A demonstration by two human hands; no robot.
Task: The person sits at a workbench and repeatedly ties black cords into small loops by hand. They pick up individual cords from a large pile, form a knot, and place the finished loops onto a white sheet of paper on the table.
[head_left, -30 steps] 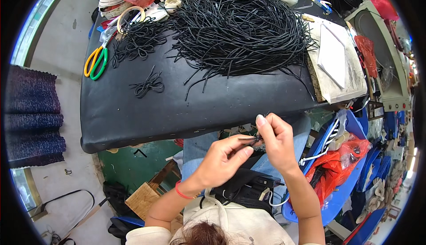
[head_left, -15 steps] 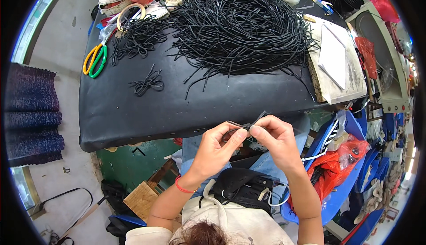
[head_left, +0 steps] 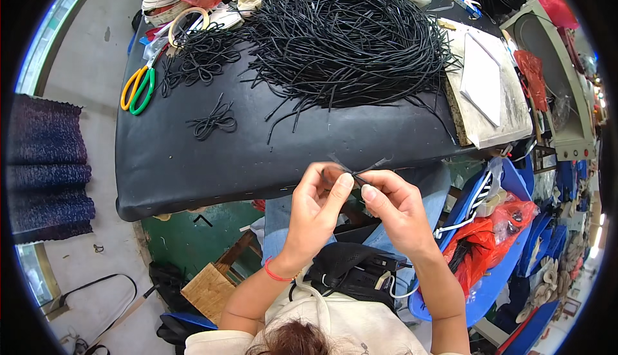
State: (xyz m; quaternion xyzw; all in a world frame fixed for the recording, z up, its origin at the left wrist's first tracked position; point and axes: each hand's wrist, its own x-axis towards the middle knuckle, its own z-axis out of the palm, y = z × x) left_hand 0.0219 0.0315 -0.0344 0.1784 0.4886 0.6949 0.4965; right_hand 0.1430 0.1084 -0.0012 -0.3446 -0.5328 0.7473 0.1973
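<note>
A looped black cord (head_left: 355,173) is between my hands, just off the table's front edge. My left hand (head_left: 315,204) pinches it where the strands cross, thumb pressed against the fingers. A loop lies behind the left fingers, and two loose ends stick up above the crossing. My right hand (head_left: 402,210) has thumb and bent fingers closed around a strand close beside the left thumb; the fingers partly hide that strand. On the table beyond lies a tied cord bundle (head_left: 214,122). A large heap of black cords (head_left: 347,39) covers the back of the table.
Scissors with yellow and green handles (head_left: 138,90) lie at the table's left edge, near more tied bundles (head_left: 203,56). A pale board with white paper (head_left: 481,81) sits at the right. Below it stands a blue tub (head_left: 473,313) holding red plastic bags.
The left hand has shifted slightly and now grips the cord's crossing. The right thumb has moved a little away from the left thumb, and the loose ends are spread wider.
</note>
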